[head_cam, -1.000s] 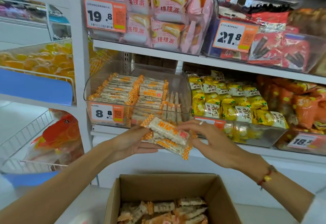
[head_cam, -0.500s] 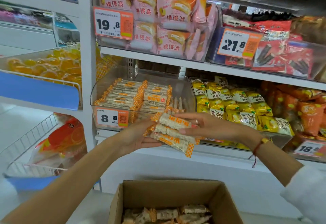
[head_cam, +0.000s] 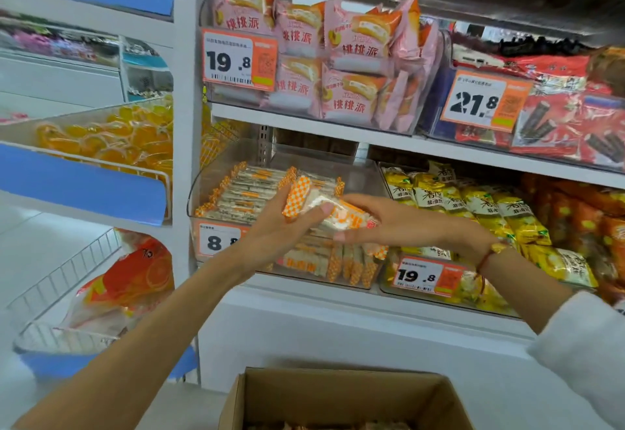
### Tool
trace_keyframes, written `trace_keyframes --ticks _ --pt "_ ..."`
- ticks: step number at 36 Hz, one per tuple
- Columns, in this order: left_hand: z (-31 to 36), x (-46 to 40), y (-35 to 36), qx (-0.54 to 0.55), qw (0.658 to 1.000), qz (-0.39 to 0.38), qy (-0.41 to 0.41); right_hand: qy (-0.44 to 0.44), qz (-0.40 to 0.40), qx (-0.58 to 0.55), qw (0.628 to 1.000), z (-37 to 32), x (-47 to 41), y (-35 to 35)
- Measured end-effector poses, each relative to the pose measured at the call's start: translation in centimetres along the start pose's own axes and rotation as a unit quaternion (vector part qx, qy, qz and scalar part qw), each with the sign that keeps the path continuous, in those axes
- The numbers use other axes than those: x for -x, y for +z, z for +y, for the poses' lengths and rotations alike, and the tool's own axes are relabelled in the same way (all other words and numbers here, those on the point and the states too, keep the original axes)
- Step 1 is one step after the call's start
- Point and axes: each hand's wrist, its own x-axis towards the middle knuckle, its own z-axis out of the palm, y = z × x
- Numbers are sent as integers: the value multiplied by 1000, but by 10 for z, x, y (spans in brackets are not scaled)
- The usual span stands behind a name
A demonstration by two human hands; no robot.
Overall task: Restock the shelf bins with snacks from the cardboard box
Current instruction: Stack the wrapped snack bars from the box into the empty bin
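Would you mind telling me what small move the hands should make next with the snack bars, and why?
Probably ease the snack bars forward and down into the clear bin. Both the left hand and right hand hold them at its front edge, and the bin's right side looks only partly filled beside the stacked rows.

**Both hands on snack packets at the bin front**

Left hand (head_cam: 280,226) and right hand (head_cam: 402,223) together grip orange-checked snack packets (head_cam: 324,208) over the front of the clear shelf bin (head_cam: 358,172). Matching packets stacked inside. Open cardboard box (head_cam: 338,399) below. Yellow packets (head_cam: 473,206) in the bin to the right.
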Motion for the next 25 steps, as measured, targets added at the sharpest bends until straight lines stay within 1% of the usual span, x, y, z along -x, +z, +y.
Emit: trace_keyframes --ticks 2,7,9,11,12,13,14,15,16,17,18,20,22,25 --pt "1 -2 -5 -20 999 9 40 0 -17 9 1000 -4 -10 -12" --pt "-2 -18 -15 -24 995 19 91 26 -45 2 999 -3 -42 -22" --pt "-6 -28 -23 -35 991 57 117 32 -20 5 999 5 -57 -18" --pt "-17 -41 -33 -111 980 112 123 36 48 15 998 12 -67 -19" --pt "-24 -47 -38 -176 967 143 115 33 95 48 994 17 -71 -22" --pt "-31 -52 -43 -256 947 167 101 35 134 107 985 22 -74 -26" --pt "-37 -56 -47 -344 919 174 80 44 157 181 970 28 -79 -30" --pt "-44 -59 -51 -425 890 158 51 63 155 257 952 34 -84 -33" --pt "-52 -60 -54 -488 864 126 20 87 131 316 936 39 -89 -34" --pt "-59 -61 -56 -524 846 92 -8 109 96 348 926 45 -96 -33" --pt "-64 -60 -58 -537 841 66 -31 123 63 357 924 48 -101 -31" --pt "-71 -57 -59 -527 847 42 -55 138 29 352 925 52 -115 -24" --pt "-72 -56 -59 -525 848 45 -53 137 39 344 928 51 -129 -13" --pt "-75 -58 -59 -546 835 52 -49 132 52 296 945 54 -153 12"
